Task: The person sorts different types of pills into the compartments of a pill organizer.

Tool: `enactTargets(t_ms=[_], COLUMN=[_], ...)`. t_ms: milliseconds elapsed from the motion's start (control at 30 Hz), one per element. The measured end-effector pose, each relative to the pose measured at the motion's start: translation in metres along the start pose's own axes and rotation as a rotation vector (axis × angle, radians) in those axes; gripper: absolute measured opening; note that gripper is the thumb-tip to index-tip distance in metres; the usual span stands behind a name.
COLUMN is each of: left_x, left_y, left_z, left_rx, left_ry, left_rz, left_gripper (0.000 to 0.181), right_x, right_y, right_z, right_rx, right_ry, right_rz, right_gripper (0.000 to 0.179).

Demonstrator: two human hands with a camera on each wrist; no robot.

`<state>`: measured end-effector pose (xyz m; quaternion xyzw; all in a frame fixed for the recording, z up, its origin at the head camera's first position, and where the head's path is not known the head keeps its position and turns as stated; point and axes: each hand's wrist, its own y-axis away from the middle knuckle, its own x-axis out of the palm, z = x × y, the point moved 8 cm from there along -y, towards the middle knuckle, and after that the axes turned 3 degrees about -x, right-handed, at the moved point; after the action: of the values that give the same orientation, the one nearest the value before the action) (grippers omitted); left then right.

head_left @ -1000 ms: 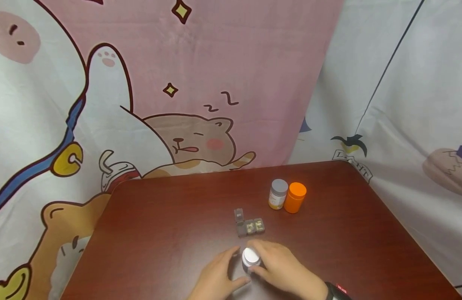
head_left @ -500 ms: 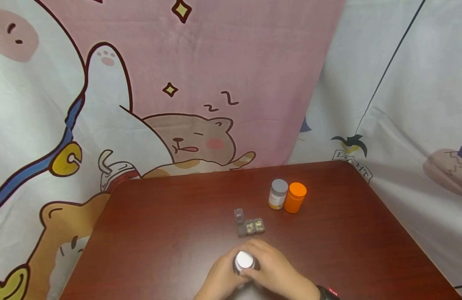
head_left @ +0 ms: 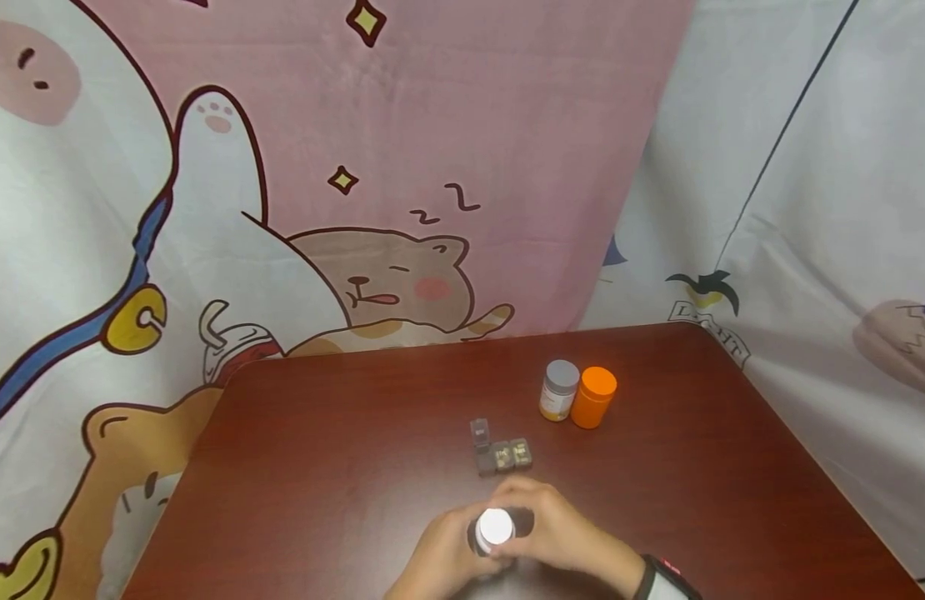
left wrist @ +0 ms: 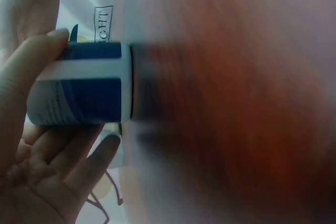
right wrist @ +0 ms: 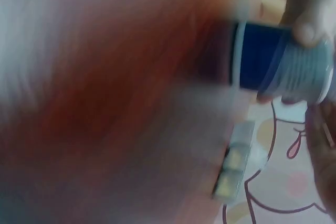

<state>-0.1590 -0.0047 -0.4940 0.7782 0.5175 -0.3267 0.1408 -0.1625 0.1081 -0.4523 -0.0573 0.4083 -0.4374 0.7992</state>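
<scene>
A small pill bottle with a white cap and a blue-and-white label stands upright near the front of the table, between both hands. My left hand grips its body from the left; in the left wrist view the thumb lies along the bottle with fingers beneath. From the right, my right hand pinches around the white cap with thumb and forefinger. The right wrist view shows the bottle base close over the table. Just beyond the hands lies a small clear pill box, one lid raised, two compartments holding pale contents.
A grey-capped bottle and an orange bottle stand side by side at the back right of the dark red table. A cartoon-printed cloth hangs behind the table. A watch is on the right wrist.
The left hand, earlier apart from the bottle, has closed in and taken hold of its body. The bottle has shifted slightly left and toward me; the right hand stays at the cap.
</scene>
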Motion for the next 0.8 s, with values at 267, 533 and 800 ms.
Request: enactTargets(t_ms=[267, 533, 800], left_x=[0.005, 0.008, 0.005], left_y=[0.0, 0.007, 0.007], left_z=[0.002, -0.003, -0.005], left_rx=[-0.002, 0.004, -0.101], left_ry=[0.083, 0.073, 0.041], left_rz=[0.092, 0.026, -0.017], left_gripper=[0.047, 0.059, 0.06], right_x=[0.005, 0.004, 0.007], right_y=[-0.002, 0.01, 0.027], right_z=[-0.004, 0.003, 0.002], right_rx=[-0.048, 0.071, 0.42], right_ry=[-0.095, -0.101, -0.189], right_rz=[0.163, 0.049, -0.168], right_gripper=[0.046, 0.057, 0.062])
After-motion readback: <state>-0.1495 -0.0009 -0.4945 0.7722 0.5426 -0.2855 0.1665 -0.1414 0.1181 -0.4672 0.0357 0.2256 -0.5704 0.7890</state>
